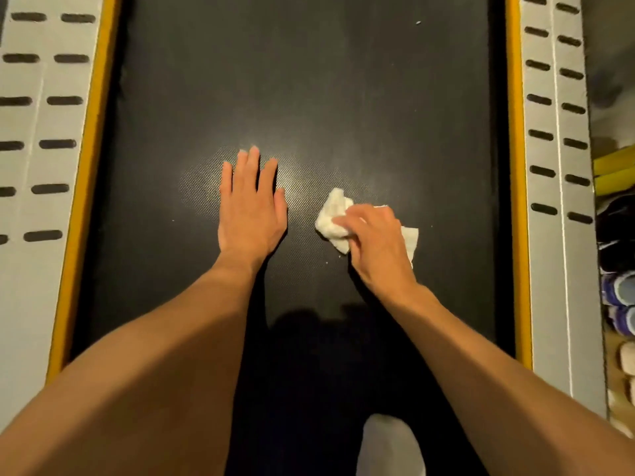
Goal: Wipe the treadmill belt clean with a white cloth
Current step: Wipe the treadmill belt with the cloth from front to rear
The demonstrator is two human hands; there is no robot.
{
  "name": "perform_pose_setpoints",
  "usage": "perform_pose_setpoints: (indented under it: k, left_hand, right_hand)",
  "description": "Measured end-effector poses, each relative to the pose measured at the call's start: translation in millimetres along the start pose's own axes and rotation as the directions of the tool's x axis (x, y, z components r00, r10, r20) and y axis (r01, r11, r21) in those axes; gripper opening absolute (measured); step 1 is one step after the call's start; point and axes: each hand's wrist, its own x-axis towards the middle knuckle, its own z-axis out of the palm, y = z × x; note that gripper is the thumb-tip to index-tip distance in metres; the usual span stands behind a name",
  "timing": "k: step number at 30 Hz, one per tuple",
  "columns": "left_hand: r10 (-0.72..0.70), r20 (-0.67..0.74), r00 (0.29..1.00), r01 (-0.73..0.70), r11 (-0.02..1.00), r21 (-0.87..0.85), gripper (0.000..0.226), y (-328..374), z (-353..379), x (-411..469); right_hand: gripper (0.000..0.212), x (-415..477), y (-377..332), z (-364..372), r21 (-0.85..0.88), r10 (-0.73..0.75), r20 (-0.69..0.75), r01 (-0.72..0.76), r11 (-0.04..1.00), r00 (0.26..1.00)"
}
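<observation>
The black textured treadmill belt (309, 80) fills the middle of the view. My left hand (252, 207) lies flat on it, palm down, fingers apart, holding nothing. A little to its right, my right hand (376, 240) presses a crumpled white cloth (335, 218) onto the belt; the cloth sticks out past my fingers on the left and at the right of my wrist. A small white speck (418, 23) lies on the belt far up on the right.
Yellow strips (87, 166) edge the belt on both sides, with grey side rails (37, 166) carrying dark slots beyond them. Several shoes (618, 297) and yellow items (615, 170) lie off the right rail. A white sock or foot (390, 444) shows at the bottom.
</observation>
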Motion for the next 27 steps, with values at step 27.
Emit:
perform_pose_setpoints:
  k: [27]
  left_hand:
    - [0.004,-0.008,1.0,-0.004,1.0,0.015,0.053,-1.2,5.6,4.2]
  right_hand:
    - [0.021,-34.0,35.1,-19.8,0.027,0.383,-0.172,-0.385,0.923,0.907]
